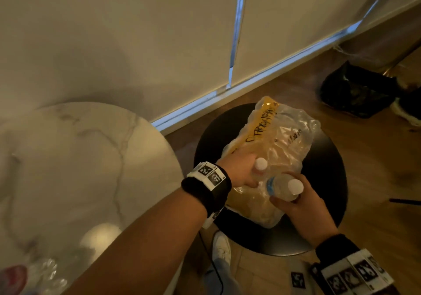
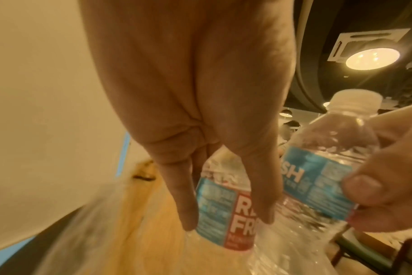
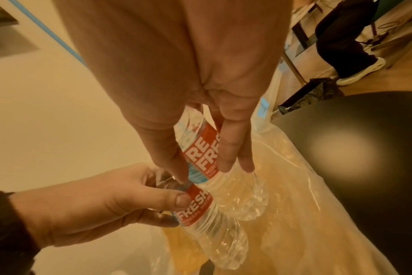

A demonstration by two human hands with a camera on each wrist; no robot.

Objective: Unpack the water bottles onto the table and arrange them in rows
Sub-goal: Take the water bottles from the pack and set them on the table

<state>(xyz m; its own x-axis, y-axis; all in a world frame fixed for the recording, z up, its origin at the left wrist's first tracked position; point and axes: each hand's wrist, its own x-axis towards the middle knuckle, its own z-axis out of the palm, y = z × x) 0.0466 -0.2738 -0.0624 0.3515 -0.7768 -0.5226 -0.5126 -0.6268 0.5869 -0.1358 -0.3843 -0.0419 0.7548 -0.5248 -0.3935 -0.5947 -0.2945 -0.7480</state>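
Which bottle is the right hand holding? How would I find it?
Find the round black stool beside the marble table; a crinkly plastic pack lies on it. At its near end stand two white-capped bottles. The right hand grips the nearer bottle, right of the left hand's bottle.

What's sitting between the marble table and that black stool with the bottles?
Only bare wooden floor, seen in the head view, between the marble table and black stool.

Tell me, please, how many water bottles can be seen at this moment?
2 clear ones: one bottle held by the left hand, one by the right hand, both over the plastic pack. Blurred plastic at the marble table's near edge may be more.
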